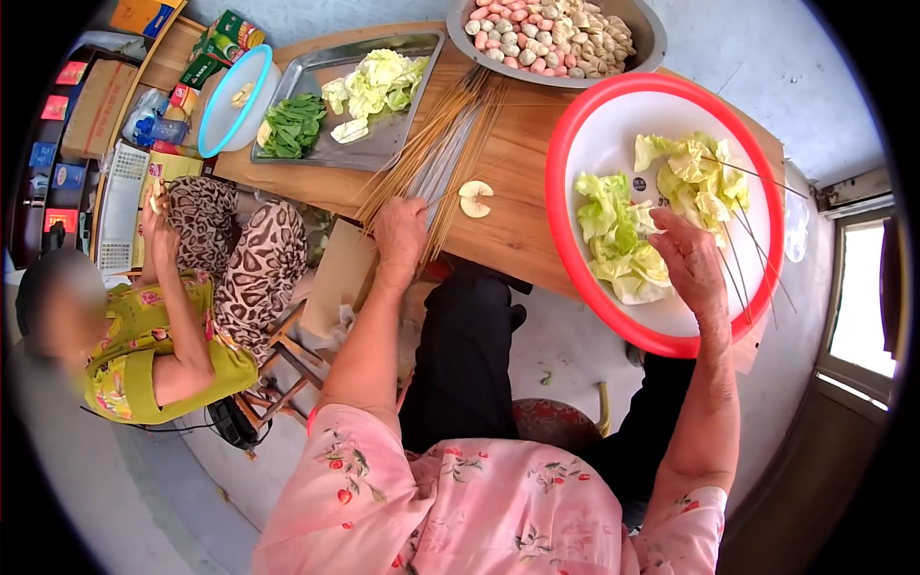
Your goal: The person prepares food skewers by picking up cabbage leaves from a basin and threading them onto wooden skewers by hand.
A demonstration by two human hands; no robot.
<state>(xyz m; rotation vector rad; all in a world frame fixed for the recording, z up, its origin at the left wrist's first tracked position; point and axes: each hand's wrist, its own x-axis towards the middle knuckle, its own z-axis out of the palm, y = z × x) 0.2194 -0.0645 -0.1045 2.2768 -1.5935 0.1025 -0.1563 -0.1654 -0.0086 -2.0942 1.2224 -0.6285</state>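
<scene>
My left hand (pixel 401 230) is at the near table edge, its fingers curled at the lower ends of a spread of thin bamboo skewers (pixel 443 144). My right hand (pixel 692 261) is over a white basin with a red rim (pixel 567 225), fingers bent and somewhat apart, close to loose pale green cabbage leaves (pixel 606 216). Nothing shows between those fingers, though the palm side is hidden. To the right of that hand, skewered cabbage leaves (pixel 695 182) lie in the basin, with the bare skewer ends over its rim. A round pale slice (pixel 475 199) lies between the skewers and basin.
A metal tray (pixel 364 153) holds cabbage and dark green leaves (pixel 292 125). Behind stands a metal bowl (pixel 656 48) of pink, grey and beige pieces. A blue-rimmed basin (pixel 209 134) is at left. Another person (pixel 153 335) sits there, hands raised around something small.
</scene>
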